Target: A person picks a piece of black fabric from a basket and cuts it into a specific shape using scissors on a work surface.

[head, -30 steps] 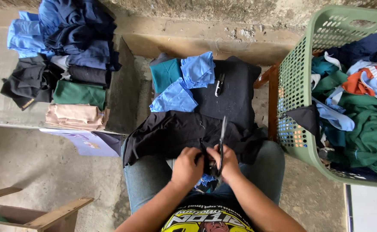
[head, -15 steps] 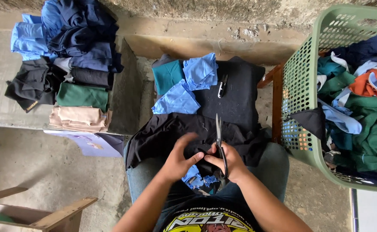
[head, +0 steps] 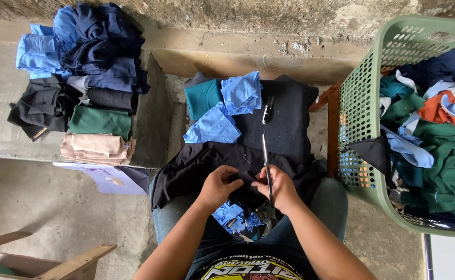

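Nearest the camera, on the person's lap, lies a black garment (head: pixel 207 166), and everything else is placed from it. The left hand (head: pixel 218 185) is closed on a fold of its near edge, fingers pinching the cloth. Just beside it, the right hand (head: pixel 278 187) is curled around a pair of scissors (head: pixel 267 165), whose blades point away over the garment. Under the garment's near edge, between the arms, blue fabric scraps (head: pixel 233 215) peek out. Just beyond the garment sit a teal cloth (head: pixel 202 97) and light blue pieces (head: pixel 227 111) on another black cloth, with a small black tool (head: pixel 268 110) beside them. To the garment's right stands a green perforated laundry basket (head: pixel 359 109) full of mixed clothes. Far left of the garment, a stack of folded clothes (head: pixel 90 88) rests on a concrete ledge.
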